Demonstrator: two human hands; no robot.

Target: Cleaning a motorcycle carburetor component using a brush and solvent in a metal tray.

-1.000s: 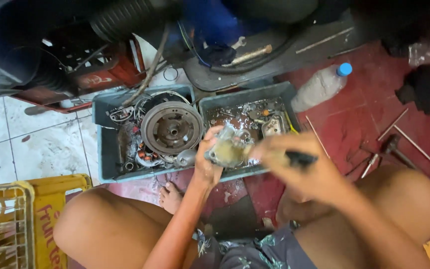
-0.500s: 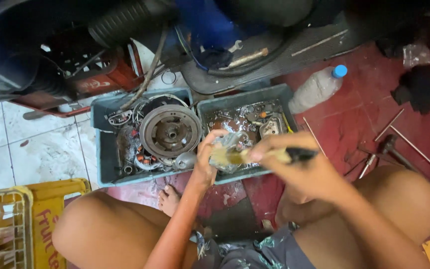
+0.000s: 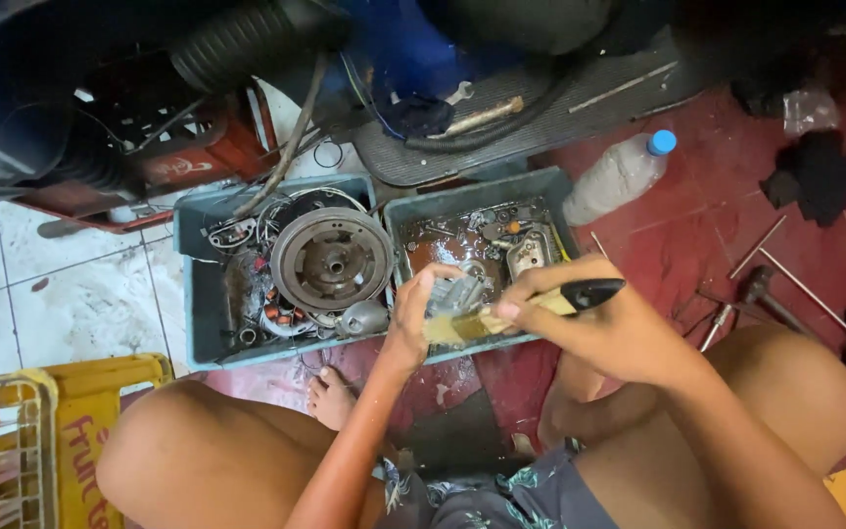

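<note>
We see the left hand [image 3: 413, 318] gripping a small metal part [image 3: 457, 292], blurred, over the right grey tray [image 3: 462, 201], while the right hand [image 3: 604, 328] clasps a black-handled brush [image 3: 526, 307] whose bristles touch it

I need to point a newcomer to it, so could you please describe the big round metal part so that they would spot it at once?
Find the two grey plastic trays on the floor; take the left tray. The round metal disc lies at its right end, over wire coils. It is the largest part there, ringed, with a central hub.
</note>
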